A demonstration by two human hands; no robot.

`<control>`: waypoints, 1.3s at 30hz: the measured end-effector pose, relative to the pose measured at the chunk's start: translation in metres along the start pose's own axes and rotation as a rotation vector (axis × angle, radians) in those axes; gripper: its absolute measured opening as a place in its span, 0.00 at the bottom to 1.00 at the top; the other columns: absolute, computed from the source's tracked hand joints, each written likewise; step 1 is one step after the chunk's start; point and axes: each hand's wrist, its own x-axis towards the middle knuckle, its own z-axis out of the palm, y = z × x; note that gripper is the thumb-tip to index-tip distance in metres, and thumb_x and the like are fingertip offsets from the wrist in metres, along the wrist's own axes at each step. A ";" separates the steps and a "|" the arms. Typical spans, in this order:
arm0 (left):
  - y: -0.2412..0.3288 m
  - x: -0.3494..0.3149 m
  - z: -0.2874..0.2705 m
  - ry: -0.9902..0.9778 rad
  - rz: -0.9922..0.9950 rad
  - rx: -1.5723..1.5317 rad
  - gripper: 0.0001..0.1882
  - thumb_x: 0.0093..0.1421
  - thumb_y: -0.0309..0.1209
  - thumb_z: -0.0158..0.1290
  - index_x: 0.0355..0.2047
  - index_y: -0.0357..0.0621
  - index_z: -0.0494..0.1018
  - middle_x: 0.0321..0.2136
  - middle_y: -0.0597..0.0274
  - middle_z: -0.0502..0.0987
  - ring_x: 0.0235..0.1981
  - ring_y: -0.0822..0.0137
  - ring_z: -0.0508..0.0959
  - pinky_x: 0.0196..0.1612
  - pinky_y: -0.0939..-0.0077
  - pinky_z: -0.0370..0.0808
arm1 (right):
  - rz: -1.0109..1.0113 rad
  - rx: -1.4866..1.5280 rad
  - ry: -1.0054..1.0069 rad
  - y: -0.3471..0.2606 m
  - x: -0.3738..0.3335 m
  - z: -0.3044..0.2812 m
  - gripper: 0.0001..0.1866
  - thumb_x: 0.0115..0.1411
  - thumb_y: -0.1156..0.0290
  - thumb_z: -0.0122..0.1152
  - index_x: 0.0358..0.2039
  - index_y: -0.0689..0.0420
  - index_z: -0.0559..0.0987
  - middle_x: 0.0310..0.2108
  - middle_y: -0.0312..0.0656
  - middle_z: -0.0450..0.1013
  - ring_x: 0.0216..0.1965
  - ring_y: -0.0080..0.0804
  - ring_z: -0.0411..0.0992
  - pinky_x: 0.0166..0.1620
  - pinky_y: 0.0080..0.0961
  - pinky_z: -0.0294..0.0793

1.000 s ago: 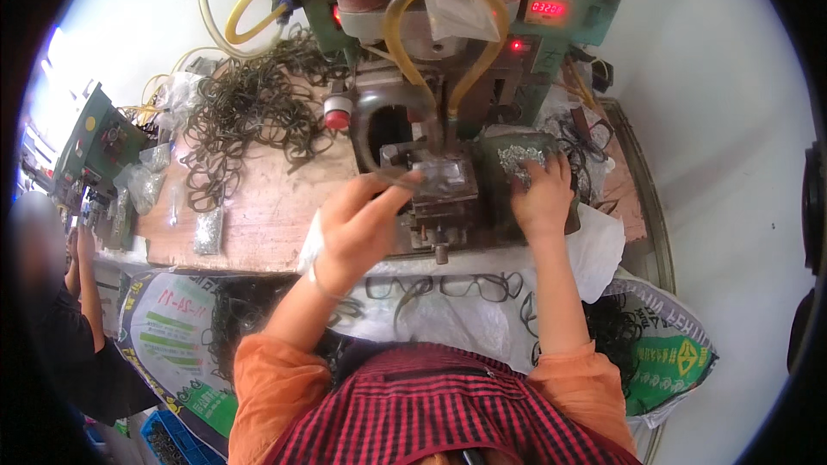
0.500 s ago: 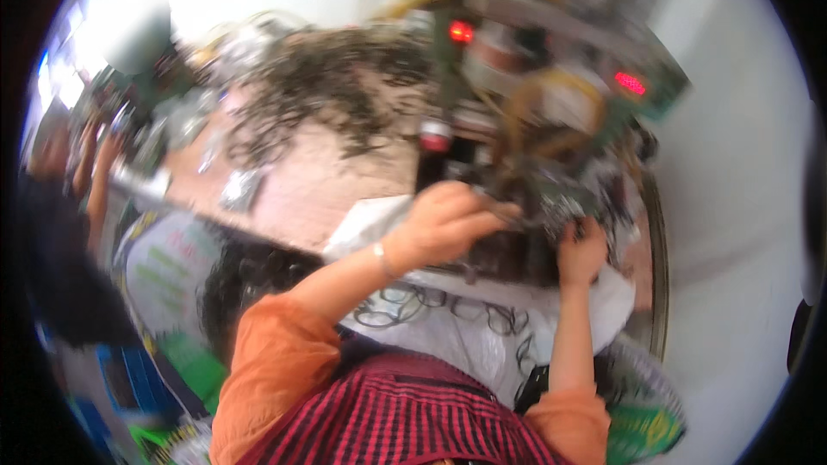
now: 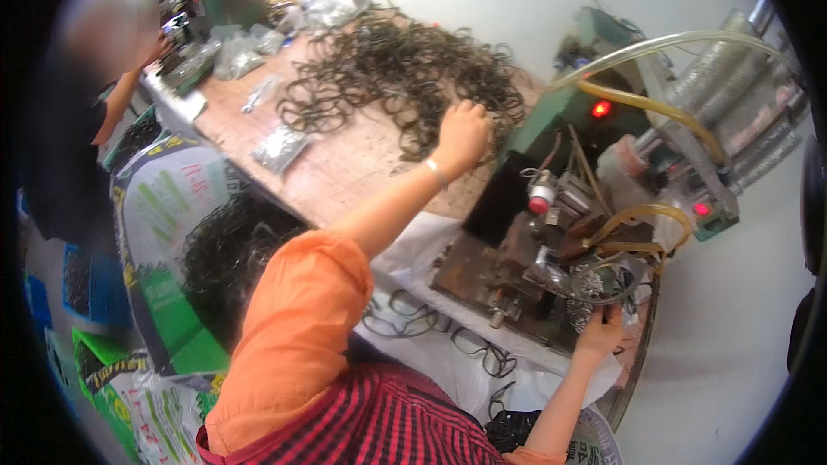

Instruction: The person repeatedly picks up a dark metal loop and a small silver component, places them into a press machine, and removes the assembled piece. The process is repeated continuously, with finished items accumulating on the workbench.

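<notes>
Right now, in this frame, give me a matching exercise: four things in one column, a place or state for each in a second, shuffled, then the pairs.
1. left hand
2. right hand
3. red lamp
4. small clear bags

a. lit, on the green machine
b. lying on the wooden table
c. on the heap of dark wire rings
d. at the machine's front edge

Pairs: 1-c, 2-d, 3-a, 4-b
</notes>
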 end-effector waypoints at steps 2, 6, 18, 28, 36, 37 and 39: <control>-0.005 0.026 0.048 -0.184 -0.045 0.139 0.08 0.51 0.28 0.54 0.31 0.50 0.82 0.36 0.63 0.79 0.43 0.60 0.76 0.42 0.64 0.72 | -0.023 0.044 0.045 -0.006 0.007 0.007 0.13 0.59 0.78 0.57 0.44 0.65 0.78 0.40 0.48 0.79 0.42 0.39 0.77 0.47 0.30 0.73; -0.019 0.014 0.099 -0.198 -0.190 0.235 0.07 0.52 0.30 0.55 0.28 0.50 0.83 0.38 0.63 0.79 0.48 0.62 0.75 0.43 0.67 0.75 | 0.113 0.218 0.009 0.003 0.007 0.013 0.12 0.60 0.77 0.57 0.44 0.67 0.79 0.41 0.49 0.79 0.42 0.37 0.77 0.47 0.29 0.73; -0.110 -0.072 -0.064 -0.314 -0.139 -0.244 0.08 0.47 0.31 0.64 0.26 0.41 0.82 0.30 0.59 0.77 0.36 0.59 0.76 0.40 0.66 0.73 | -0.113 0.046 0.044 -0.044 -0.040 -0.042 0.09 0.57 0.78 0.63 0.39 0.61 0.83 0.36 0.46 0.79 0.39 0.37 0.76 0.46 0.29 0.72; -0.132 -0.069 -0.070 -0.610 -1.120 -1.434 0.04 0.63 0.26 0.54 0.30 0.43 0.73 0.23 0.66 0.73 0.14 0.80 0.65 0.11 0.90 0.56 | 0.156 0.950 -0.117 -0.128 -0.018 0.036 0.24 0.55 0.81 0.65 0.53 0.66 0.71 0.35 0.41 0.78 0.37 0.22 0.74 0.41 0.20 0.72; -0.120 -0.066 -0.062 -0.991 -1.171 -1.196 0.08 0.61 0.28 0.50 0.27 0.36 0.74 0.18 0.65 0.70 0.11 0.77 0.62 0.10 0.86 0.53 | 0.336 1.316 -0.329 -0.157 -0.008 0.025 0.25 0.56 0.81 0.64 0.55 0.68 0.69 0.42 0.45 0.77 0.43 0.27 0.74 0.47 0.21 0.72; -0.104 -0.077 -0.060 -1.065 -1.200 -1.134 0.09 0.62 0.28 0.51 0.27 0.36 0.74 0.16 0.66 0.69 0.11 0.77 0.61 0.10 0.86 0.53 | 0.389 1.318 -0.296 -0.165 -0.010 0.017 0.25 0.57 0.81 0.63 0.55 0.67 0.69 0.43 0.45 0.77 0.44 0.27 0.74 0.48 0.22 0.72; -0.113 -0.097 -0.038 -1.061 -1.351 -1.352 0.08 0.66 0.29 0.49 0.29 0.40 0.72 0.19 0.67 0.71 0.10 0.78 0.57 0.09 0.87 0.55 | 0.309 1.192 -0.284 -0.161 -0.021 0.012 0.21 0.62 0.78 0.60 0.56 0.64 0.72 0.44 0.42 0.77 0.45 0.26 0.73 0.50 0.22 0.71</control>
